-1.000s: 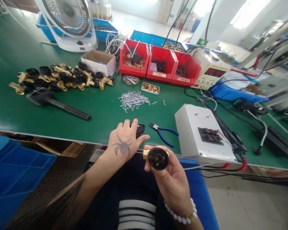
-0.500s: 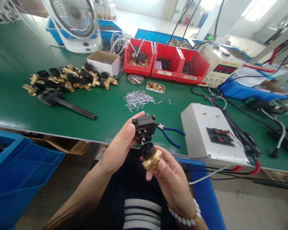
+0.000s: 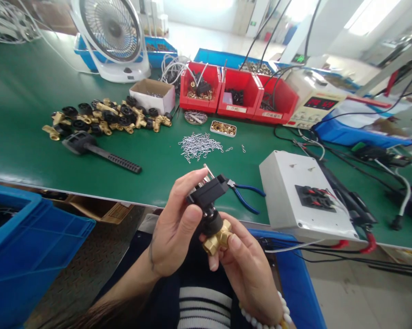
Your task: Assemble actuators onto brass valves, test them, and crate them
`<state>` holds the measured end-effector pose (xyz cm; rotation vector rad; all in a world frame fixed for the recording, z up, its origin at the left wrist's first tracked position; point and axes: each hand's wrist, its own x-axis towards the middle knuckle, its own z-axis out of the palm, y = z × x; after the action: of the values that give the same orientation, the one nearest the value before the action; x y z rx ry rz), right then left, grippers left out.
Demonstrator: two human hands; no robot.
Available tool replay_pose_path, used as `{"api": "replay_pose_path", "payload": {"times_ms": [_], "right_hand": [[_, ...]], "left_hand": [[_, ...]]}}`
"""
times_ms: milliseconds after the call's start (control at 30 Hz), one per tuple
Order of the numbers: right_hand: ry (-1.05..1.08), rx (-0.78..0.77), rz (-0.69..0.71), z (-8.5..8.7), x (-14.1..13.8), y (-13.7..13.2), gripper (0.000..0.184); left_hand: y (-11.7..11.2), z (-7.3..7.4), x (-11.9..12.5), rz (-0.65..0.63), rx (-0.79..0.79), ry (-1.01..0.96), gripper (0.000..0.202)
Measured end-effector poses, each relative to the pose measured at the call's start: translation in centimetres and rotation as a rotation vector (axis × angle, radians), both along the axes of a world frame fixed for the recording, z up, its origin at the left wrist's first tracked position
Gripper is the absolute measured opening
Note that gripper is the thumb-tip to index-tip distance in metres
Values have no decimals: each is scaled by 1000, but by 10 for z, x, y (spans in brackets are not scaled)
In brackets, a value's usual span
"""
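While the left hand [image 3: 175, 228] has its fingers clamped on the black housing [image 3: 211, 191], just left of the blue-handled cutters [image 3: 244, 196], the right hand's [image 3: 250, 265] pinch the brass tee fitting [image 3: 217, 240], below-left of those cutters. Seating at black collar [image 3: 213, 222] unclear; tilt might cause binding, loose pinch twisting.

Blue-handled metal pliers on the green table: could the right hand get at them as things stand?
Probably not without letting go: the right hand grips the brass-coloured metal fitting. The pliers' blue handles lie uncovered ahead, so once freed it could likely reach them.
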<state>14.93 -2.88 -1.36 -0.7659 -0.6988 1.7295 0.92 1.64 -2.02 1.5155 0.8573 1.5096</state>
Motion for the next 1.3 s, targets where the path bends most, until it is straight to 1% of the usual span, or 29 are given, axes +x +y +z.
{"api": "replay_pose_path", "payload": {"times_ms": [133,233,300,400,467,533,600,667,733,767,800,900,967,1067,1100,1167,1233,1300], "right_hand": [[62,-18,21,-1,4,0,30],[114,-23,74,3,7,0,32],[107,10,76,5,7,-1,31],[4,85,-19,3,5,-2,27],[-68,121,-87,0,3,-2,28],[-105,127,-114,-4,2,-1,29],[-114,96,-121,-5,3,2,27],[-104,57,-129,-3,5,7,27],[-106,34,-155,-1,6,11,30],[-114,31,-163,0,7,12,32],[-127,33,-171,0,7,13,33],[-200,44,-192,-3,8,13,32],[-271,65,-204,-7,10,12,32],[-416,160,-205,-12,17,16,29],[-466,211,-241,-13,19,19,29],[-520,307,-365,-12,20,28,35],[-474,359,-472,-7,17,37,41],[-381,360,-465,2,10,43,43]], "left_hand": [[2,4,-6,-3,150,178,41],[1,9,-9,-36,178,219,42],[0,12,-9,-57,176,222,43],[-1,14,-8,-44,162,261,44],[-1,13,-7,-45,140,299,43],[0,11,-7,-63,110,342,43],[0,9,-9,-73,99,406,49],[-1,9,-11,-38,120,497,66],[-3,9,-11,27,142,611,86],[-5,10,-11,63,150,665,91],[-6,11,-10,93,155,714,91],[-10,12,-6,200,186,820,83],[-12,12,-2,264,195,833,76],[-13,12,1,292,203,741,70],[-14,12,1,289,207,703,70],[-16,14,2,270,212,647,69],[-18,16,4,238,207,613,71],[-20,17,8,215,214,595,73]]}}
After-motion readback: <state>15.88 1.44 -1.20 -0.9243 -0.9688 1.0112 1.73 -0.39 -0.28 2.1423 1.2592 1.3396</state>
